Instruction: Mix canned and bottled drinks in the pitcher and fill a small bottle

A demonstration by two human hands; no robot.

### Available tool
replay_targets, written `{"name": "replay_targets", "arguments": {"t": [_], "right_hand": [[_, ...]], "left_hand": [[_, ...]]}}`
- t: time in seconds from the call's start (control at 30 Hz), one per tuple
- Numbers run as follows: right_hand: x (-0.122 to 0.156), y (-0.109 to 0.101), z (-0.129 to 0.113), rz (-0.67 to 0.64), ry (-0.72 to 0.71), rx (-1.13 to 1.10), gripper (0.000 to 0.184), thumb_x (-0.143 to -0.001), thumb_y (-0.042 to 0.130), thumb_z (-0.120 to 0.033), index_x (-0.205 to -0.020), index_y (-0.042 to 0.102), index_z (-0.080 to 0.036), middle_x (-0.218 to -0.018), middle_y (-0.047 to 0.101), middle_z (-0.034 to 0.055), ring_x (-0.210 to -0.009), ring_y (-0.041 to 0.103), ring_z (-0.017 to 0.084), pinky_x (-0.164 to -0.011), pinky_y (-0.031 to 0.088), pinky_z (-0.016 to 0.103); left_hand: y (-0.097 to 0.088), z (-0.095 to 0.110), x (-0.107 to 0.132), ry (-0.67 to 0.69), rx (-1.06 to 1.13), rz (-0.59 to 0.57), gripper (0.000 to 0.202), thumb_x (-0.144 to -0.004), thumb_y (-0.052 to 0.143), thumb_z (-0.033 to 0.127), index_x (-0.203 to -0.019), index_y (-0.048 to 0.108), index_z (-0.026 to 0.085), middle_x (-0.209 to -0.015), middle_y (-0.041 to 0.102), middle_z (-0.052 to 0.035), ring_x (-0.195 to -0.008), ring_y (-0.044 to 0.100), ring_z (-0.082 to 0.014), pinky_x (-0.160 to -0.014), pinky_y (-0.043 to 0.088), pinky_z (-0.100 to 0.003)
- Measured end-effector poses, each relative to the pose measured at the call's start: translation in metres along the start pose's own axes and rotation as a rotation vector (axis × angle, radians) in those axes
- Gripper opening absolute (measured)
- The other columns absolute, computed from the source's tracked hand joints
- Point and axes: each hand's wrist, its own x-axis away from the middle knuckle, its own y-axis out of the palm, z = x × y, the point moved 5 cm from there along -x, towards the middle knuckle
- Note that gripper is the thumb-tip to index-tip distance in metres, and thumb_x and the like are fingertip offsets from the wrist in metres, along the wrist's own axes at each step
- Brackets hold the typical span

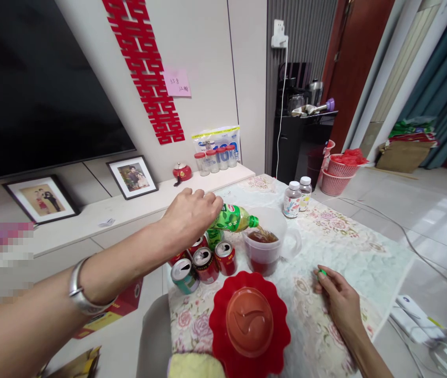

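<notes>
My left hand (198,212) is wrapped round a green-labelled drink bottle (231,218), tipped with its mouth to the right. Pale liquid runs from the mouth into a translucent plastic pitcher (263,257), which holds dark brown liquid and has its handle on the right. My right hand (337,296) hovers over or rests on the cloth at the right, pinching a small green bottle cap (322,271). Several opened drink cans stand below my left hand, among them a red can (225,258) and a teal can (184,276).
Nearest me on the flowered tablecloth (329,220) are a red scalloped dish (219,325) with an orange-brown lid-like piece (249,321) and a yellow cloth (195,366). Two white-capped bottles (292,200) stand behind the pitcher. Picture frames and red-lidded jars (215,160) line the cabinet.
</notes>
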Motion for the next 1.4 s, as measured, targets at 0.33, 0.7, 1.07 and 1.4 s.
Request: {"name": "replay_targets", "arguments": {"t": [0.33,0.7,1.07,1.4], "right_hand": [[-0.002,-0.001,0.004,-0.002,0.057,-0.035,0.064,-0.069,0.085,-0.061,-0.113,0.075,-0.015,-0.074,0.073,0.0053,-0.061,0.063,0.019,-0.049,0.047,0.030],[0.000,0.000,0.004,-0.010,0.065,-0.041,0.065,-0.070,0.084,-0.061,-0.114,0.074,-0.014,-0.074,0.073,0.0055,-0.061,0.062,0.019,-0.049,0.045,0.029],[-0.001,-0.001,0.002,-0.006,0.055,-0.036,0.063,-0.070,0.084,-0.062,-0.113,0.075,-0.016,-0.078,0.075,0.0068,-0.064,0.065,0.021,-0.052,0.048,0.031],[-0.001,-0.001,0.003,-0.007,0.051,-0.025,0.063,-0.071,0.084,-0.060,-0.113,0.075,-0.014,-0.073,0.073,0.0058,-0.063,0.063,0.020,-0.052,0.047,0.030]], "left_hand": [[-0.018,0.012,-0.014,0.075,-0.073,0.132,0.034,-0.099,0.042,0.001,-0.118,0.067,0.013,-0.104,0.076,-0.0145,-0.100,0.069,-0.0313,-0.074,0.039,-0.041],[-0.027,0.023,-0.018,0.132,-0.164,0.296,0.038,-0.100,0.039,0.001,-0.119,0.069,0.016,-0.103,0.075,-0.0130,-0.103,0.064,-0.0308,-0.093,0.038,-0.048],[-0.029,0.032,-0.016,0.158,-0.144,0.353,0.044,-0.102,0.039,0.006,-0.136,0.063,0.021,-0.120,0.075,-0.0129,-0.116,0.062,-0.0308,-0.111,0.036,-0.054],[-0.026,0.036,-0.015,0.175,-0.162,0.375,0.049,-0.103,0.035,0.006,-0.145,0.057,0.019,-0.125,0.073,-0.0140,-0.117,0.062,-0.0314,-0.110,0.037,-0.055]]}}
